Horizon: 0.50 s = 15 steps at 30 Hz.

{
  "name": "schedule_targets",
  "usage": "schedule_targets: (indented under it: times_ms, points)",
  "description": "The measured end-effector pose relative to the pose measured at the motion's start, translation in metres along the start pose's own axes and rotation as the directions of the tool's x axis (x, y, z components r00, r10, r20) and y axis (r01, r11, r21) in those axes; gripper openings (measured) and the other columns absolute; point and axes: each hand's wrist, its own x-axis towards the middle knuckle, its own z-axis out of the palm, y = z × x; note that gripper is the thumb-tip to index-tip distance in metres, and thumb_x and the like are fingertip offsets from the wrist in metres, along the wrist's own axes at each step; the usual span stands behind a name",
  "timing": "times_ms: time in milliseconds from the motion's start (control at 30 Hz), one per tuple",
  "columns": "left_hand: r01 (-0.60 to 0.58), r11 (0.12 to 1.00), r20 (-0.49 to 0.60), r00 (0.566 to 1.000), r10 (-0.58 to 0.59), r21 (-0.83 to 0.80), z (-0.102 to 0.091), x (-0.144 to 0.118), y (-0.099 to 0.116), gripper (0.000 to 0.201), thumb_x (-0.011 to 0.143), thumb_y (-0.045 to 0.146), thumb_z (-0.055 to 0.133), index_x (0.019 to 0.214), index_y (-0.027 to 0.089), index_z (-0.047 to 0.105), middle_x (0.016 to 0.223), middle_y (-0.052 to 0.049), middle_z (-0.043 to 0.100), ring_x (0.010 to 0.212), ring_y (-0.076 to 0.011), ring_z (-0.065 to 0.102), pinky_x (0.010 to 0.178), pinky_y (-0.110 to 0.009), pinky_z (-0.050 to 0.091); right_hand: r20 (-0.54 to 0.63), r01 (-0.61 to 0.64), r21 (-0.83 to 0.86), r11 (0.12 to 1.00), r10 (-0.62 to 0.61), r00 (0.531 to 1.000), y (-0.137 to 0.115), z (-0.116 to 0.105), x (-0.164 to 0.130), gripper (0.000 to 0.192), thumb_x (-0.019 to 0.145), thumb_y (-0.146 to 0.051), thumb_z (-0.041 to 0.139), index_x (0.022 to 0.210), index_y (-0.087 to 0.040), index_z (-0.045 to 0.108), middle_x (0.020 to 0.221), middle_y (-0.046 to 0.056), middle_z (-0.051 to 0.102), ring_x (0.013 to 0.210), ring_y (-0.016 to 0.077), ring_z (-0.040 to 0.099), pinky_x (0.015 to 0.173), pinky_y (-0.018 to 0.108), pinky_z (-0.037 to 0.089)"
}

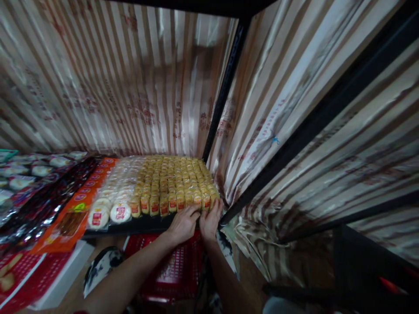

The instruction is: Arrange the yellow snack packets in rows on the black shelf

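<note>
Rows of small yellow wrapped snack packs (176,179), with red labels on the front ones, fill the right end of a black shelf (144,224). At the front right corner of these rows, my left hand (185,224) has its fingers curled against the front packs. Just beside it, my right hand (210,220) has its fingers up around the last pack (214,196) of the front row. The two hands nearly touch. My fingertips are partly hidden among the packs, and the picture is dim and soft there.
Round white wrapped cakes (120,212) stand left of the yellow packs, then an orange bag (68,218) and dark shiny packs (46,196). Below are a red crate (170,270) and a red-and-white box (55,274). Black frame bars (225,87) cross striped sheeting (147,78).
</note>
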Motion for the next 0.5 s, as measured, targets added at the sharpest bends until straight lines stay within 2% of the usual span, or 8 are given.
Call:
schedule_targets:
  times_ms: [167, 300, 400, 500]
  points:
    - [-0.012, 0.994, 0.056, 0.998, 0.006, 0.109, 0.021, -0.020, -0.011, 0.034, 0.083, 0.010, 0.040, 0.110, 0.012, 0.061, 0.133, -0.010, 0.050, 0.132, -0.0191, 0.034, 0.106, -0.035, 0.037, 0.011, 0.042, -0.003, 0.999, -0.042, 0.999, -0.005, -0.010, 0.000, 0.060, 0.078, -0.013, 0.032, 0.137, -0.005, 0.028, 0.147, 0.021, 0.017, 0.137, 0.0284, 0.015, 0.106, 0.052, 0.024]
    - [-0.122, 0.977, 0.072, 0.991, 0.111, 0.176, 0.044, -0.021, -0.021, 0.040, 0.088, 0.018, 0.037, 0.126, 0.013, 0.050, 0.140, -0.010, 0.041, 0.136, -0.0190, 0.023, 0.111, -0.041, 0.027, 0.040, 0.135, 0.010, 0.991, -0.135, 0.990, -0.014, -0.019, 0.002, 0.055, 0.083, -0.014, 0.030, 0.138, -0.009, 0.028, 0.148, 0.018, 0.019, 0.137, 0.0247, 0.017, 0.107, 0.050, 0.026]
    - [-0.170, 0.969, 0.044, 0.985, 0.165, 0.180, 0.053, -0.020, -0.024, 0.041, 0.090, 0.023, 0.038, 0.128, 0.014, 0.046, 0.140, -0.011, 0.041, 0.136, -0.0201, 0.023, 0.113, -0.044, 0.021, 0.090, 0.240, -0.020, 0.971, -0.237, 0.967, -0.026, -0.021, 0.016, 0.048, 0.087, -0.018, 0.029, 0.134, -0.011, 0.037, 0.146, 0.015, 0.026, 0.137, 0.0228, 0.018, 0.107, 0.050, 0.027]
    - [-0.164, 0.976, 0.042, 0.986, 0.160, 0.144, 0.054, -0.019, -0.026, 0.038, 0.089, 0.026, 0.041, 0.125, 0.016, 0.050, 0.133, -0.010, 0.049, 0.133, -0.0210, 0.032, 0.113, -0.046, 0.020, 0.195, 0.335, -0.064, 0.940, -0.317, 0.928, -0.044, -0.012, 0.040, 0.045, 0.089, -0.022, 0.028, 0.129, -0.009, 0.044, 0.144, 0.014, 0.033, 0.138, 0.0212, 0.017, 0.108, 0.047, 0.027]
